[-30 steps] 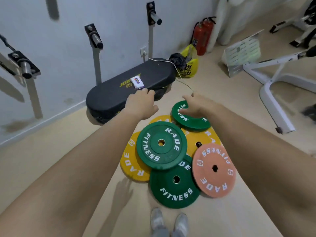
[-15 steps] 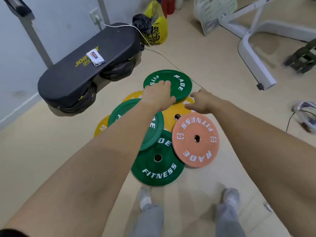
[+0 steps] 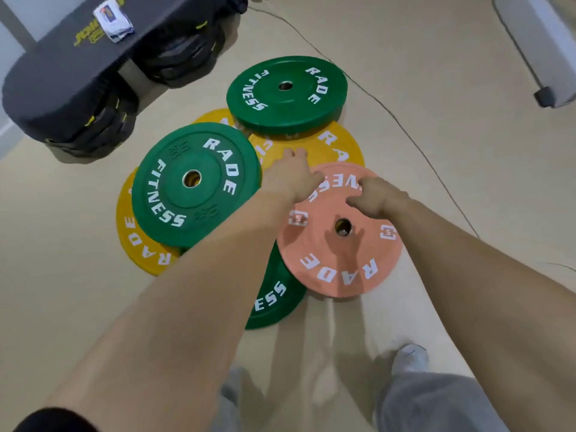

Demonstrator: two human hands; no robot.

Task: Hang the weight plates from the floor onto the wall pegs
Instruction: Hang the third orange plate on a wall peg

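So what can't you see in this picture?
- Wall pegs: outside the head view, beyond the top edge.
- Nearest green plate: mostly under the left forearm and the pink plate.
- Yellow plates: covered by other green plates, so their number is unclear.
- Left hand and right hand: their backs hide the fingers, so any grip is unclear.

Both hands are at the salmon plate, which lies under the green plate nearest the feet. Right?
No. The head view shows the salmon plate overlapping that green plate from above, not under it. The left hand and right hand are at it.
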